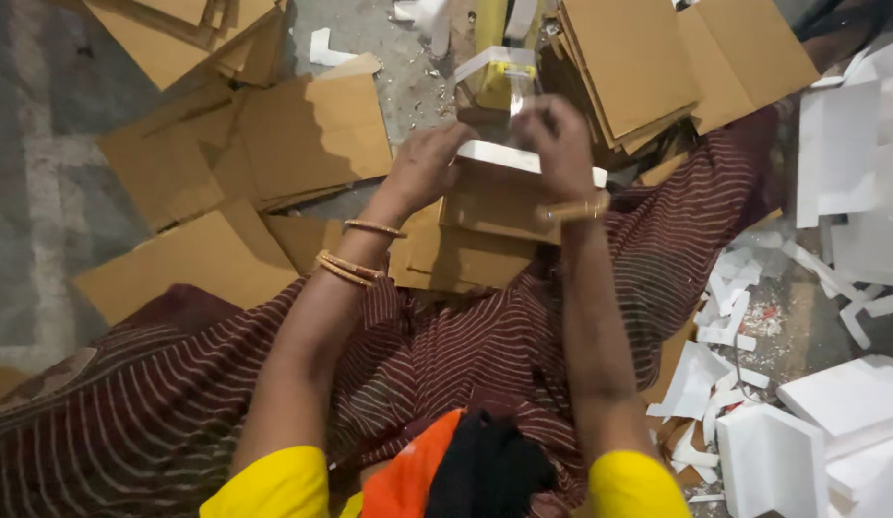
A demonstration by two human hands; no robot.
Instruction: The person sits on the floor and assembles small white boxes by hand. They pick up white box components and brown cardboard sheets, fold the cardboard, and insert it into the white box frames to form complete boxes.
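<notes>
Both grips, left hand and right hand, pinch the white-edged cardboard box.

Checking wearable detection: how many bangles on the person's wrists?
4 that I can make out: one thin bangle and a stacked pair on the left forearm, one bangle on the right wrist. More may be hidden.

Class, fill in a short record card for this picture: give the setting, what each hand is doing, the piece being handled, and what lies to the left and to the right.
Setting: person seated on a grey floor, striped maroon cloth over the lap
Left hand: grips the left end of a white strip
Right hand: presses on the white strip near its right end
Under the strip: brown cardboard piece
Left side: loose cardboard sheets
Right side: white foam blocks and white scraps
Wrists: bangles
</notes>
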